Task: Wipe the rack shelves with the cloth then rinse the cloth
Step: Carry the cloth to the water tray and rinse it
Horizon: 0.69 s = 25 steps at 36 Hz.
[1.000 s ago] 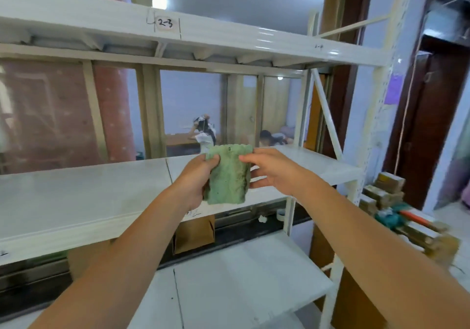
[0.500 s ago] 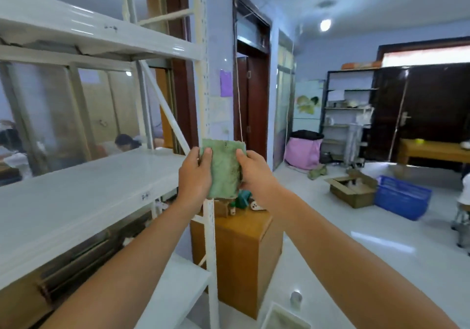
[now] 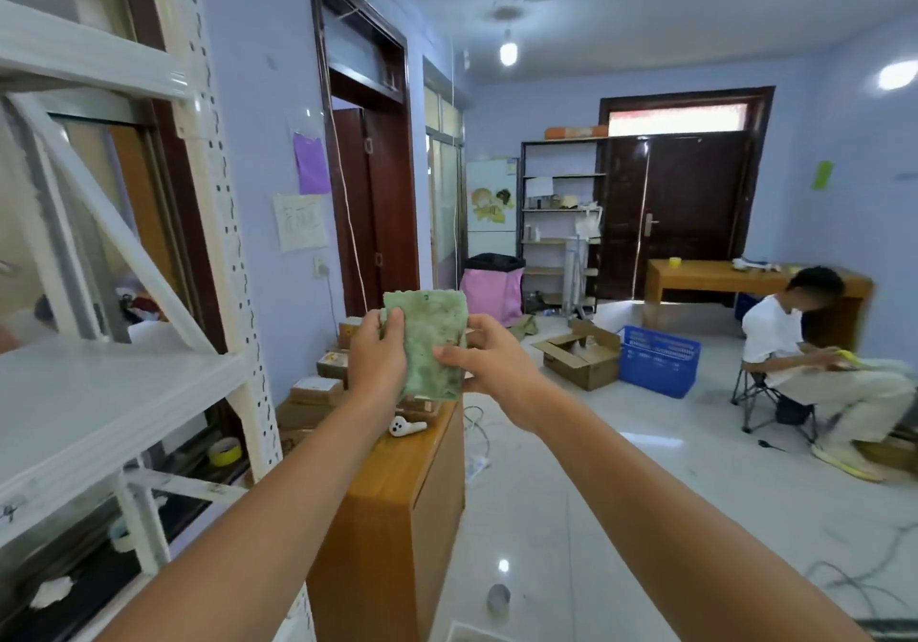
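Holding green cloth (image 3: 431,343) upright at chest height, away from rack (image 3: 114,393) on left | left hand (image 3: 376,358) gripping its left edge | right hand (image 3: 489,368) gripping its right edge | hanging above wooden counter (image 3: 397,482)

The rack (image 3: 124,393) (left side) and the cloth's (image 3: 429,343) side edges are hidden.

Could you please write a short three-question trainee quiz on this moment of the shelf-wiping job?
1. True or false: the green cloth is lying on the rack shelf.
2. Which holds the cloth? A) left hand only B) right hand only C) both hands
3. Fill in: the cardboard box sits beside a blue ____.

Key: 1 false; 2 C; 3 crate
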Each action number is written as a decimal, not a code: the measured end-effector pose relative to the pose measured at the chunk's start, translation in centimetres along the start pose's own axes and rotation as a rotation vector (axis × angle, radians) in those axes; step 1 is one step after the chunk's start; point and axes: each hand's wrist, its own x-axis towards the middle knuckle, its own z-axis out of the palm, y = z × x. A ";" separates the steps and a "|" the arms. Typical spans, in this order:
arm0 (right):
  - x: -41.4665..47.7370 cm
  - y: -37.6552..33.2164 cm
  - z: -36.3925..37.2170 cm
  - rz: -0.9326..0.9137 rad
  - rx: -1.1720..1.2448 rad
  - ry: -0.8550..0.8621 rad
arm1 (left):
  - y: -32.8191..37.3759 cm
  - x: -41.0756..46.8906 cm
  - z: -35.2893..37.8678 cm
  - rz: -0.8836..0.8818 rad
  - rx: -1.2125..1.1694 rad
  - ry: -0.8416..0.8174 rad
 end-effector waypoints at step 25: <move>22.3 14.4 -6.2 0.135 -0.082 0.373 | -18.5 22.5 11.9 -0.036 0.014 -0.316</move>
